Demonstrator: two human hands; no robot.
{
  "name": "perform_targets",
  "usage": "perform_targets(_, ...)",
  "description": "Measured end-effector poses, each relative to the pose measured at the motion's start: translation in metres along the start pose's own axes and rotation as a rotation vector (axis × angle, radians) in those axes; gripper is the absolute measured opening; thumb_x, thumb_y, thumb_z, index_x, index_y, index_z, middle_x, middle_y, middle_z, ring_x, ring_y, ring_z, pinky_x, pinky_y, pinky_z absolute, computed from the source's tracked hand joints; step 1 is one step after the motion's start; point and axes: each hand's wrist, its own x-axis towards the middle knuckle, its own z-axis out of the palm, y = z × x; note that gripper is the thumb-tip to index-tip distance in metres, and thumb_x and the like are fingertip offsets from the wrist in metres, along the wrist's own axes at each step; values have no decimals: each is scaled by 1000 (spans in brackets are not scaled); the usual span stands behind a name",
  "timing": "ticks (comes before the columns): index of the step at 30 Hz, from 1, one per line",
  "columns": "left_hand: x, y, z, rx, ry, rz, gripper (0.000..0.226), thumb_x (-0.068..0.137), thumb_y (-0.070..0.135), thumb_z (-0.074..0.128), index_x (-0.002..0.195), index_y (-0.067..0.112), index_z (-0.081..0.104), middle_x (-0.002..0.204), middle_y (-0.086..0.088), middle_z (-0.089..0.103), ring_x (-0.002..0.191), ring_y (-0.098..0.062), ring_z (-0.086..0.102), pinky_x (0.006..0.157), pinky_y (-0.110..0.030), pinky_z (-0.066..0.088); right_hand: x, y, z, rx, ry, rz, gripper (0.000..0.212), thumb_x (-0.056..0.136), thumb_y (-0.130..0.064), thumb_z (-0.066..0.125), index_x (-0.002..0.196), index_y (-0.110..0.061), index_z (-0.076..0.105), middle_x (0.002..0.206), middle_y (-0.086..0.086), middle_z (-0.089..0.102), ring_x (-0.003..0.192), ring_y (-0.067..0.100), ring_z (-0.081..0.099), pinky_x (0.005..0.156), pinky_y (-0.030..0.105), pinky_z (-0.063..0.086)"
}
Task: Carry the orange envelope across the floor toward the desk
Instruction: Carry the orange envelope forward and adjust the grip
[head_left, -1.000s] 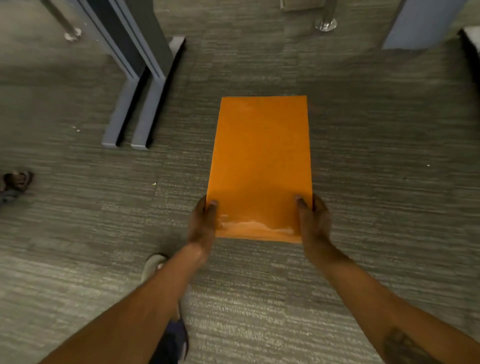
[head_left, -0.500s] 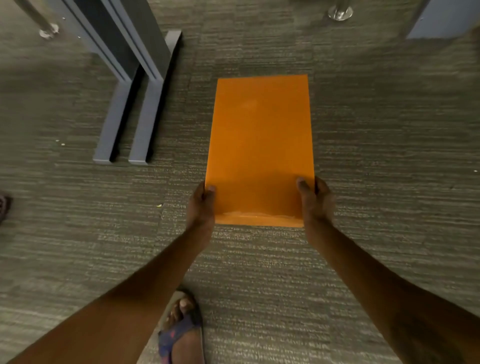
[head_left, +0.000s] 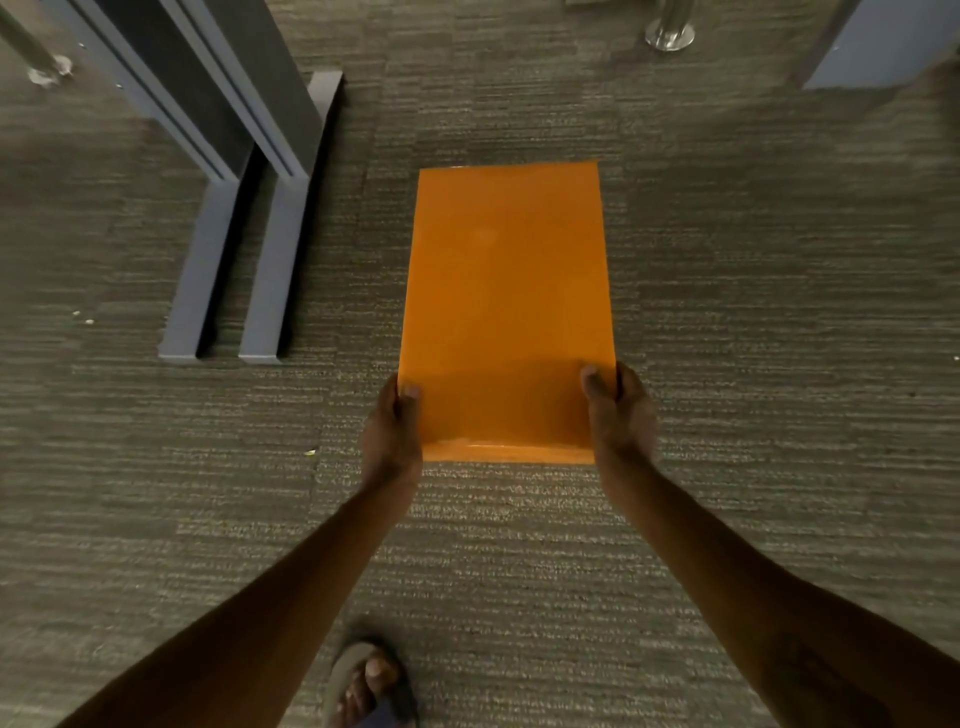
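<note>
The orange envelope (head_left: 506, 301) is held flat and level above the grey carpet, its long side pointing away from me. My left hand (head_left: 392, 436) grips its near left corner, thumb on top. My right hand (head_left: 618, 410) grips the near right corner the same way. Both arms are stretched forward. The fingers under the envelope are hidden.
Two grey-blue desk legs with long flat feet (head_left: 234, 280) stand on the carpet at the left. A chrome post base (head_left: 670, 34) sits at the top right beside a blue panel (head_left: 883, 47). My sandalled foot (head_left: 371, 686) is at the bottom centre.
The desk legs and floor have slid across the view as I walk. My foot has stepped forward under the arms. Both hands keep the same grip on the envelope.
</note>
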Motion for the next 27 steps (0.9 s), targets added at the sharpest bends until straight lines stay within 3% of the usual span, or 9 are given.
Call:
perform_targets(2, 0, 1, 0, 37, -6, 20, 39, 108, 39, 36, 132, 17, 57, 109, -5, 68, 78, -2, 59, 58, -22, 42, -1, 0, 0, -6, -9, -16, 33, 96, -44, 54, 113, -17, 64, 93, 0, 66, 71, 7, 55, 60, 25, 35)
perform_targets(4, -1, 2, -2, 77, -14, 24, 40, 108, 40, 34, 135, 17, 54, 114, -3, 68, 85, -14, 63, 63, -27, 46, -2, -1, -2, -32, -36, -38, 36, 97, -44, 53, 118, -15, 61, 100, 4, 67, 78, 16, 58, 68, 29, 38)
perform_targets(7, -3, 11, -4, 133, -18, 32, 41, 108, 36, 34, 136, 13, 51, 120, -12, 66, 101, -33, 65, 84, -46, 55, -4, -3, -6, -111, -93, -80, 46, 99, -47, 47, 132, -15, 51, 118, 9, 65, 96, 25, 61, 76, 34, 43)
perform_targets(10, -7, 23, -3, 220, 46, 38, 50, 108, 31, 36, 153, 10, 36, 149, -17, 50, 133, -35, 51, 101, -40, 43, -6, -9, -11, -202, -134, -157, 54, 102, -45, 42, 147, -16, 34, 139, 12, 56, 117, 34, 59, 89, 42, 49)
perform_targets(12, -12, 29, -1, 273, 91, 43, 55, 108, 32, 36, 158, 9, 27, 159, -16, 38, 144, -34, 40, 110, -42, 37, -7, -15, -14, -246, -153, -188, 61, 103, -43, 40, 155, -18, 20, 153, 10, 43, 130, 35, 51, 102, 49, 46)
perform_targets(17, -30, 35, -2, 354, 149, 87, 59, 107, 32, 39, 158, 6, 26, 162, -17, 32, 148, -35, 34, 117, -46, 31, -15, -19, -25, -329, -156, -268, 66, 103, -41, 38, 157, -13, 12, 164, 9, 17, 147, 32, 26, 116, 45, 28)
perform_targets(21, -54, 38, -7, 454, 192, 121, 61, 106, 36, 39, 158, 5, 28, 163, -15, 30, 151, -32, 28, 121, -44, 27, -34, -15, -43, -363, -128, -334, 65, 104, -40, 37, 157, -12, 12, 165, 9, 14, 151, 26, 15, 121, 43, 19)
perform_targets(27, -80, 52, -14, 491, 207, 122, 63, 105, 39, 41, 158, 6, 27, 165, -14, 27, 154, -32, 23, 124, -46, 23, -58, -16, -69, -446, -119, -376, 63, 104, -38, 35, 157, -15, 11, 165, 5, 12, 152, 22, 12, 122, 45, 18)
